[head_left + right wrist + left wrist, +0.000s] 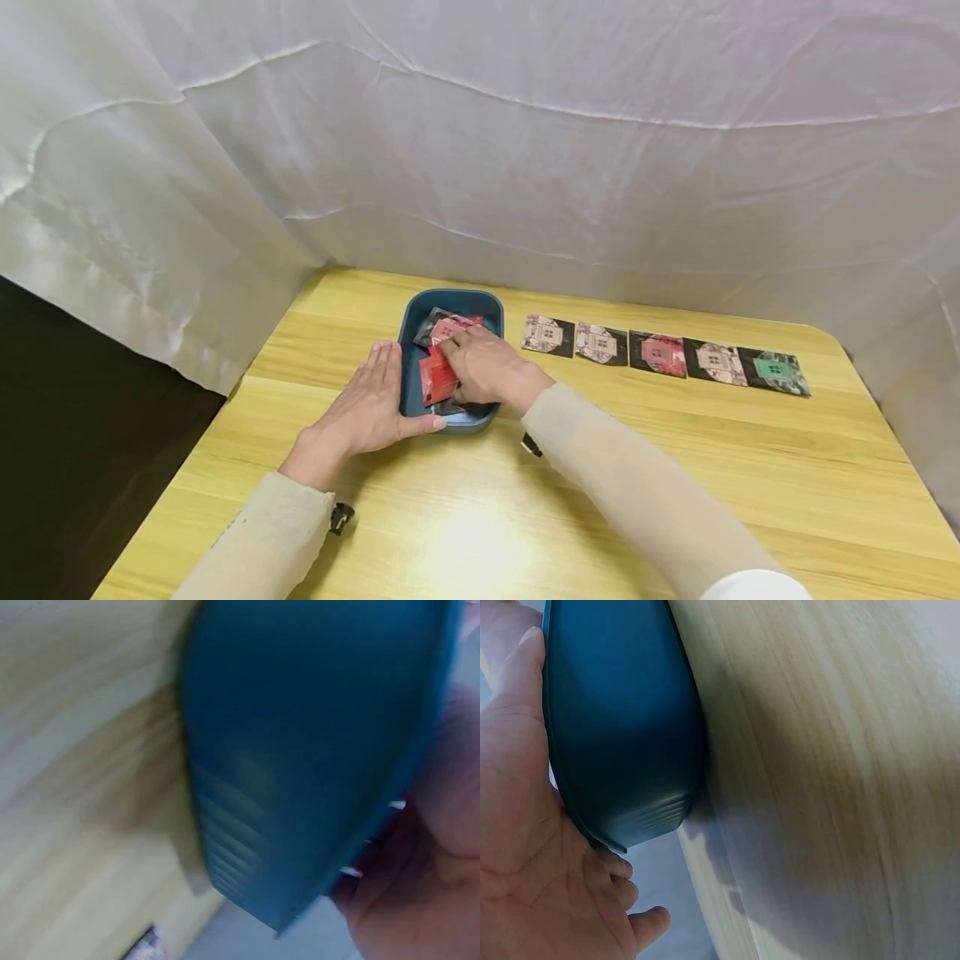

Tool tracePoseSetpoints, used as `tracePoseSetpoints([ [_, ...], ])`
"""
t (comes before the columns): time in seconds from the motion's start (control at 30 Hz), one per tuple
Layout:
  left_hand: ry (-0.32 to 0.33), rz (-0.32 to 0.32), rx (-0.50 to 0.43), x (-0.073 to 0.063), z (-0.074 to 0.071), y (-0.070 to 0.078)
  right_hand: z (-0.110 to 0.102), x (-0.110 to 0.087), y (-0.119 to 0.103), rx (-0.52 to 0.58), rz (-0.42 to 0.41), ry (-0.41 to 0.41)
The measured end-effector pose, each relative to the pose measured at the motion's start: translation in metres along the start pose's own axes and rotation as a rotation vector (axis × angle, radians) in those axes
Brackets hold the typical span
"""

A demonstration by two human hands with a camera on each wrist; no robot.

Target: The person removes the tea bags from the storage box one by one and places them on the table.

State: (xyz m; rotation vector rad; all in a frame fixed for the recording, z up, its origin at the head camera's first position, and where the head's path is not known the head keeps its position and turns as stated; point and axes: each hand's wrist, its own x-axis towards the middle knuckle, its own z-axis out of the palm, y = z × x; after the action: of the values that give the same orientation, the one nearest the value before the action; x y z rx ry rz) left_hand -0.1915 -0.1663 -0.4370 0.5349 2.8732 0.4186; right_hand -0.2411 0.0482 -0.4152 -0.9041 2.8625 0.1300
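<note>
The fingertips of the right grip [483, 362], a bare hand below a cream sleeve [622, 475], are hidden among sachets inside a deep-blue, round-cornered plastic box [459, 297]. The right wrist view is blurred, and the box's ridged outer wall blocks the fingers there; whether they pinch a sachet cannot be told. A dark sachet edge [148, 945] is cut off at the bottom of that same view. The contents of the box overlap and are partly covered by the right grip, so no count is offered.

Contents made out: a bright red flat sachet [437, 379] just left of the right grip's fingers, seemingly touching them, and a black-and-pink printed sachet [448, 328] just beyond its knuckles. Dark pieces lie under the fingers at the box's near end, too obscured to identify.

The left grip [367, 404], also bare, is spread wide: fingers straight and together along the box's left rim, thumb stretched across its near left corner. The left wrist view confirms the palm against the rim, with the box wall beside it.

To the right of the right grip, on the pale yellow wood-grain surface [750, 450], five square printed sachets [657, 353] lie flat in a row, close together, the nearest just beyond the wrist. The farthest bears a green label [772, 369]; the middle one's is pinkish red.
</note>
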Motion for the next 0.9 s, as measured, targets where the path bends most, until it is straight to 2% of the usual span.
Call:
tracePoseSetpoints([
  [0.17, -0.005, -0.007, -0.005, 0.0, -0.001, 0.0, -0.008, -0.008, -0.001, -0.051, 0.083, -0.033],
  [0.37, -0.004, 0.001, -0.005, -0.001, 0.0, 0.0, -0.007, -0.009, -0.004, -0.063, 0.101, -0.077],
  [0.9, -0.004, 0.005, -0.001, 0.0, -0.001, 0.001, 0.001, -0.008, -0.011, -0.033, 0.151, -0.029],
])
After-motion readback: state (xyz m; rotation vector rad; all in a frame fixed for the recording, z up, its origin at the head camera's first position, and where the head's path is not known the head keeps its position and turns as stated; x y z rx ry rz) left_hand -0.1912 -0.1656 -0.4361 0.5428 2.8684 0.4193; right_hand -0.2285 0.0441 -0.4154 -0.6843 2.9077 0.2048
